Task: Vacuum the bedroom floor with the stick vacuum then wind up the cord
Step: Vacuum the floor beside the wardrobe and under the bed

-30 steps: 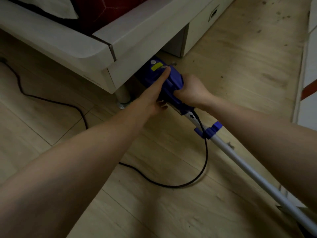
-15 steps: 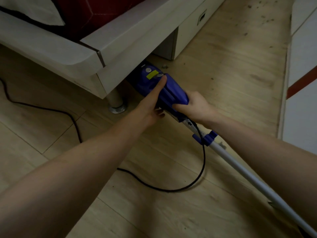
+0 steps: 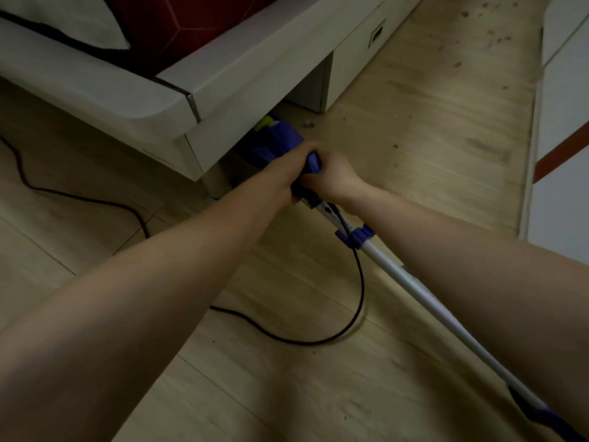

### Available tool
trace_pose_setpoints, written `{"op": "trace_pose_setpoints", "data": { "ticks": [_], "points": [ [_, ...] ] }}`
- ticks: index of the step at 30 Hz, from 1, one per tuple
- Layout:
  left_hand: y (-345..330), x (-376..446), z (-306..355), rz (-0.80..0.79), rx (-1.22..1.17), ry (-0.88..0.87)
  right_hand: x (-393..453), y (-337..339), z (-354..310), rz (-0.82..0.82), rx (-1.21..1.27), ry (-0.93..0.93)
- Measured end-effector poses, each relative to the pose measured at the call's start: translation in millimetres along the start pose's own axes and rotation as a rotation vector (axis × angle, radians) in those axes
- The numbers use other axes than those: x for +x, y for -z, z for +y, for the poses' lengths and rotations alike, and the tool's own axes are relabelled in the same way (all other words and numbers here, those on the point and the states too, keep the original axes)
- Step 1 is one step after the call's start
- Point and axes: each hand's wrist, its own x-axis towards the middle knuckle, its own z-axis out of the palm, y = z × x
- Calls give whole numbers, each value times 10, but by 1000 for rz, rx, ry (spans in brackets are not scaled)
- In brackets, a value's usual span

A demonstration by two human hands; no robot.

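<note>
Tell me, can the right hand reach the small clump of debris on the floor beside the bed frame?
Probably yes. The debris clump lies on open floor just beyond the right hand, with nothing between them. But that hand grips the vacuum body, so it must let go first.

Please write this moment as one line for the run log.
stage: vacuuming | left hand: grips vacuum body | right hand: grips it too | body: partly under bed frame | cord: loose on floor

Matt wood floor [image 3: 414,129], metal vacuum tube [image 3: 424,298]
</note>
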Motion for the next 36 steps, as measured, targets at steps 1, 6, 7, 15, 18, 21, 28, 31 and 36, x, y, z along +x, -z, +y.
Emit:
{"op": "trace_pose_setpoints", "data": {
  "ticks": [1,6,7,15,18,21,28,31,36],
  "points": [
    [-14,-40,-21,-13,75,10,-99,26,24,-6,3,-5],
    [-30,-398,-79,-53,749,-24,-549,155,226,-10,53,-84],
    [-15,-440,-66,-38,795,-88,-604,182,273,-27,72,-122],
    [-89,-369,-73,-120,33,-87,-719,189,427,-60,101,-108],
    [-108,-271,20,-114,-156,-93,-548,127,278,-55,115,-88],
    [-58,-128,196,11,-245,-142,-277,8,75,-60,88,-89],
    [22,-168,276,-5,-253,-148,-172,-48,1,-54,123,-179],
    [-42,-254,163,-35,-223,-129,-375,13,39,-18,136,-204],
    [-396,-410,-315,31,-281,-82,-982,56,203,93,258,-267]
  ]
}}
